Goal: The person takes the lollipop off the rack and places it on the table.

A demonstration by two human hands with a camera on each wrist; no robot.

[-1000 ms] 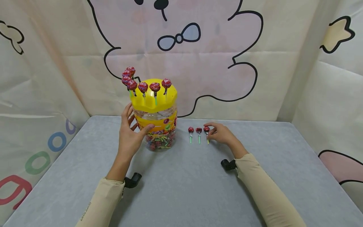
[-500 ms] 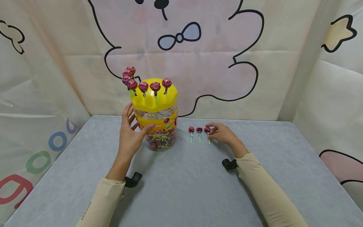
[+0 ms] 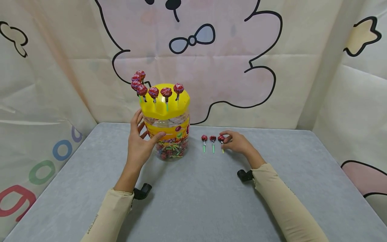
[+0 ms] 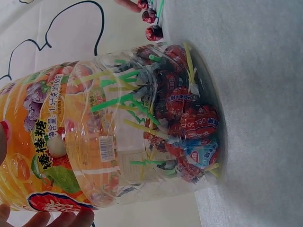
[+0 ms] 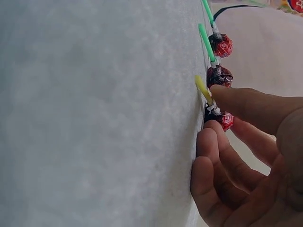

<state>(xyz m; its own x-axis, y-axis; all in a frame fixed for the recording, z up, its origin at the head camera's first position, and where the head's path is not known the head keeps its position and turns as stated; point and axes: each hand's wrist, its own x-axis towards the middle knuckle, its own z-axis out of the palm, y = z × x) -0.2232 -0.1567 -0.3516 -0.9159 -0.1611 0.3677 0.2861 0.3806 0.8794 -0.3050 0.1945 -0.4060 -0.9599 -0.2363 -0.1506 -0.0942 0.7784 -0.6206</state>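
A clear plastic jar (image 3: 167, 134) with an orange label and a yellow lid (image 3: 163, 111) stands at the left of the table. Several red-wrapped lollipops (image 3: 166, 92) stick up out of the lid, and more lie heaped in the jar's bottom (image 4: 194, 118). My left hand (image 3: 139, 146) grips the jar's left side, thumb across the front. To the right, three lollipops lie in a row on the table. My right hand (image 3: 237, 143) pinches the rightmost lollipop (image 5: 215, 111), which has a yellow stick; the other two, a middle lollipop (image 3: 213, 143) and a left lollipop (image 3: 204, 143), have green sticks.
The grey-covered table (image 3: 193, 201) ends at a printed cloth backdrop (image 3: 226, 77) just behind the jar. Black wrist mounts (image 3: 142, 191) sit under both cuffs, close over the tabletop.
Both hands hold their places on the jar and the rightmost lollipop. The whole head view has drifted very slightly; nothing else has visibly moved.
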